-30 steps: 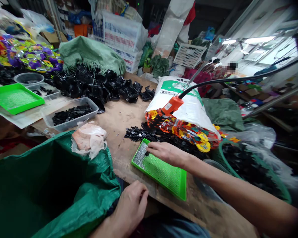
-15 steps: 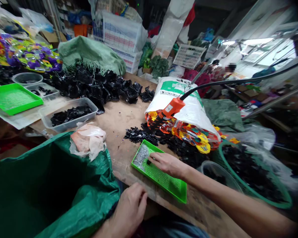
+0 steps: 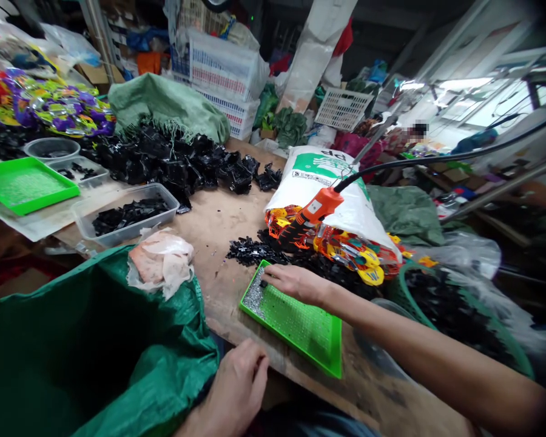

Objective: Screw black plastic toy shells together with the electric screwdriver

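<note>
My right hand (image 3: 298, 283) is over the far left end of a green tray (image 3: 300, 321), its fingers pinched on a small black block (image 3: 264, 283). The block is among many tiny silvery metal pieces (image 3: 253, 300), too small to name, heaped at that end. Closed in a loose fist, my left hand (image 3: 239, 379) rests by the near edge of the table (image 3: 222, 221). Its palm side is hidden, so I cannot see whether it holds anything. Black plastic parts (image 3: 250, 250) lie just beyond the tray.
A large green sack (image 3: 182, 328) gapes at the left. An orange-handled power screwdriver (image 3: 321, 206) hangs on a cable before a white sack (image 3: 346, 188) spilling colourful parts. Clear tub (image 3: 170, 203), green basket (image 3: 519, 358) and heaped black casings (image 3: 164, 158) stand around.
My right hand has moved left and slightly away, carrying the black block from the inner edge of the metal heap to its far side. My left hand has hardly moved.
</note>
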Tool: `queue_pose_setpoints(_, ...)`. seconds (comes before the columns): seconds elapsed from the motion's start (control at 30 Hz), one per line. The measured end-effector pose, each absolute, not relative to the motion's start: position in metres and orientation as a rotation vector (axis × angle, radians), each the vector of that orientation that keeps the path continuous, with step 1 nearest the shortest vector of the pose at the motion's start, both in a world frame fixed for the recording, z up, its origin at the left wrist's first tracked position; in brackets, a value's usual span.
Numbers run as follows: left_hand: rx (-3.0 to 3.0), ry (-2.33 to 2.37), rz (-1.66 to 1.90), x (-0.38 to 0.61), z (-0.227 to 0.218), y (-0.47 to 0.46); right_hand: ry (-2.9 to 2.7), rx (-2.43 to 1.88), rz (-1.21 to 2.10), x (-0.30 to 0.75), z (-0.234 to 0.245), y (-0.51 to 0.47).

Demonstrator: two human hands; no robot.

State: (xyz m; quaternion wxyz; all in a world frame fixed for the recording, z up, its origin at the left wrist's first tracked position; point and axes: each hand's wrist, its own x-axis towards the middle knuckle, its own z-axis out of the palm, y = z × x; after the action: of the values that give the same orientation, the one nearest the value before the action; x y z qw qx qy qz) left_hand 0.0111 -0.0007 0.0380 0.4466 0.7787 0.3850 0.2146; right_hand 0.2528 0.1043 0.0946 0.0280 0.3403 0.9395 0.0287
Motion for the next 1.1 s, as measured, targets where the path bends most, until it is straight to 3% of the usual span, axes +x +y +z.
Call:
queue_pose_setpoints(0.2, 1.937, 0.958, 0.534, 0.011, 0.039, -0.002, 2.844, 1.13, 0.037, 0.26, 0.118, 0.109)
queue_pose_setpoints(0.63, 1.944, 0.945, 0.542, 0.012, 0.035, -0.001, 2.845, 1.213, 0.023, 0.278, 0.079, 0.077)
queue_pose_setpoints(1.1, 1.938, 0.873, 0.603, 0.01, 0.019, 0.003, 2.856, 1.215, 0.016, 0.261, 0.081, 0.106)
